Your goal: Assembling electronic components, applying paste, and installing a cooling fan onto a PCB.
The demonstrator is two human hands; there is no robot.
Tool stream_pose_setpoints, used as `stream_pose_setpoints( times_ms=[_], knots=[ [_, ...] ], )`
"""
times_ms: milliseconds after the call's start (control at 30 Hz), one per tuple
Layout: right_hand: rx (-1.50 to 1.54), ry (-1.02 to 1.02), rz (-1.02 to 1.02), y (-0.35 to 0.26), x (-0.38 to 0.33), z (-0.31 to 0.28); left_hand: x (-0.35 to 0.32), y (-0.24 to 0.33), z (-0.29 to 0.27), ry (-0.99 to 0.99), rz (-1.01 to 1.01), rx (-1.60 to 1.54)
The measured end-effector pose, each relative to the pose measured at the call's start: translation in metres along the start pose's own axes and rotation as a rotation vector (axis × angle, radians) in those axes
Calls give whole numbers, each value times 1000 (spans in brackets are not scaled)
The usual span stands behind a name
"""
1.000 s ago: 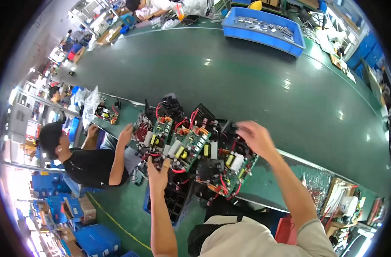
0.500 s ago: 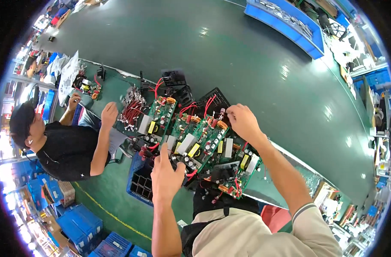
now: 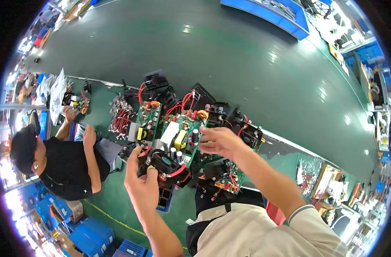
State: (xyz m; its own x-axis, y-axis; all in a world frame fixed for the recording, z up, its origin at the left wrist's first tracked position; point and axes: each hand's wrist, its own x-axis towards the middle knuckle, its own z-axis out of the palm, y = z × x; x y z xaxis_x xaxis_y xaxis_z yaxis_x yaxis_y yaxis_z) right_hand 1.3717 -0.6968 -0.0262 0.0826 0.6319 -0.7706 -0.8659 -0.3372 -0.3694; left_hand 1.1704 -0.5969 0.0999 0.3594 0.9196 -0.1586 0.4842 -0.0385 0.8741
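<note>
both hands now down on the boards

compared with a second ago, the right hand [image 3: 219,142] has come in from the right side of the cluster and now sits over the middle green circuit board [image 3: 180,139], fingers curled loosely with the tips touching its right edge. i can't tell if it's actually pinching anything. the left hand [image 3: 139,182] has closed up more: it's wrapped around a small black fan module [image 3: 163,162] with a red wire looping off it, held at the near edge of the surface, just below that board. so my read is that the work has moved from reaching to actually handling the fan piece and the board next to it.

materials: the boards are flat green laminate, bristling with parts. there's a yellow-wrapped transformer block, dark cylindrical capacitors, a copper-coloured wound coil [image 3: 202,114] and a white rectangular patch. glossy red wires arc between the boards and the black plastic housings behind them.

a second green board [image 3: 148,122] stands just left of the middle one, and a bundle of red leads [image 3: 118,120] lies further left. the surface [image 3: 246,64] is smooth dark green and slightly shiny, catching the ceiling lights. a person in a black shirt [image 3: 62,165] works at the left end, hands on their own small parts.
</note>
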Motion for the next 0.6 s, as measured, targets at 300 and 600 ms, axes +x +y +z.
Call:
stream_pose_setpoints(
  times_ms=[300, 600],
  knots=[
    [119, -18, -140, -15, -26, 64, -7, 34, -37, 93, 139, -9],
    [221, 138, -519, -59, -102, 20, -10, 66, 16, -63, 493, 89]
  ],
)
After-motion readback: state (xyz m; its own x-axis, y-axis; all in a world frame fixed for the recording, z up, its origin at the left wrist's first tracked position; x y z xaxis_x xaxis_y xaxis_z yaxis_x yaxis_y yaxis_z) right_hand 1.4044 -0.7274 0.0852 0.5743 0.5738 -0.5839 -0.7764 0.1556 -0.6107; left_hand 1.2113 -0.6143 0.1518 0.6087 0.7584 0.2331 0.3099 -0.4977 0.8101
